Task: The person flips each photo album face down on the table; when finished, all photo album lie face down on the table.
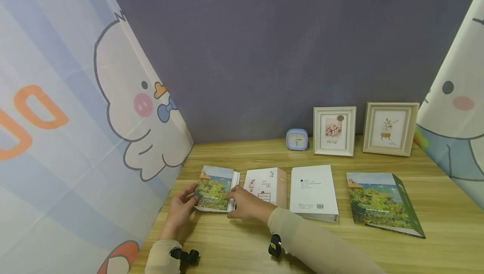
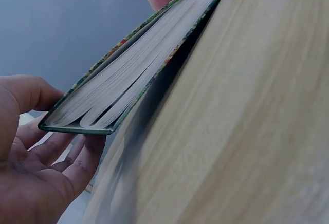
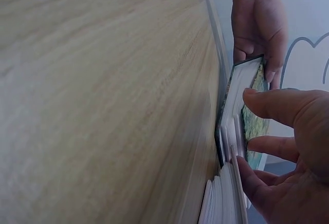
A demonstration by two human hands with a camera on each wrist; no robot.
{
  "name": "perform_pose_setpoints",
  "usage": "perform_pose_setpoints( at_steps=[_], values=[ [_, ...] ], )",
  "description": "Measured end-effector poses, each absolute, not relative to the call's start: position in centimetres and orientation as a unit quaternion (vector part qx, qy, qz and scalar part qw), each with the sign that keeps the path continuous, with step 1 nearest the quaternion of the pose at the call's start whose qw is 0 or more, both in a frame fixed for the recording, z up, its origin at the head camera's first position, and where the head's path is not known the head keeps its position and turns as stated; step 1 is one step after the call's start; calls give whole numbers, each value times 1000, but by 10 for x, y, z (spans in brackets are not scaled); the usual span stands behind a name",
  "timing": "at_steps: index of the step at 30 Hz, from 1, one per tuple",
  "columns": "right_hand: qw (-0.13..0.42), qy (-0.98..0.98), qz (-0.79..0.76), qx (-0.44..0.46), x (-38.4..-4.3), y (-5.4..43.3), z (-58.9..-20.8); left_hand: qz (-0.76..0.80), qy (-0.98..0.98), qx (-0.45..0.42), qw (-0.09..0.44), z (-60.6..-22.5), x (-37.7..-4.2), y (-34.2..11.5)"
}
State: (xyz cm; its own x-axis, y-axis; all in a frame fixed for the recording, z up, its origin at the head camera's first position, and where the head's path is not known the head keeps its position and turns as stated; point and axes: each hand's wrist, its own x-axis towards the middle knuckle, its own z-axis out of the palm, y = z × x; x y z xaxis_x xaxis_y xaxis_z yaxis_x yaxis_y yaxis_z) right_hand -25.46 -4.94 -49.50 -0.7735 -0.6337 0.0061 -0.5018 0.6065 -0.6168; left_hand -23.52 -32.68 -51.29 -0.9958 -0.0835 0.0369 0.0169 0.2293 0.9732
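A photo album [image 1: 214, 188] with a painted garden and sea cover is at the left of the row. My left hand [image 1: 179, 213] grips its spine, thumb above and fingers beneath, as the left wrist view shows [image 2: 36, 152]. White page edges show along the album's right side, past the front cover. There my right hand [image 1: 247, 204] touches the album with thumb and fingers spread apart at its corner, beside the cover edge in the right wrist view [image 3: 293, 147]. Just right of it lies a white and pink album [image 1: 264, 185], partly hidden behind my right hand.
Farther right on the wooden table [image 1: 227, 248] lie a white album [image 1: 314, 190] with a barcode and another painted photo album [image 1: 382, 202]. A blue clock [image 1: 297, 139] and two picture frames, one white [image 1: 334, 150] and one beige [image 1: 387, 150], stand along the back by a grey curtain [image 1: 264, 55].
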Motion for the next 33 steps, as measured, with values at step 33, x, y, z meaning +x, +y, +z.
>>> perform_pose_setpoints(
  at_steps=[33],
  values=[
    [113, 856, -396, -313, -260, -46, -494, -657, -746, -96, 46, -496, -228, -323]
  ],
)
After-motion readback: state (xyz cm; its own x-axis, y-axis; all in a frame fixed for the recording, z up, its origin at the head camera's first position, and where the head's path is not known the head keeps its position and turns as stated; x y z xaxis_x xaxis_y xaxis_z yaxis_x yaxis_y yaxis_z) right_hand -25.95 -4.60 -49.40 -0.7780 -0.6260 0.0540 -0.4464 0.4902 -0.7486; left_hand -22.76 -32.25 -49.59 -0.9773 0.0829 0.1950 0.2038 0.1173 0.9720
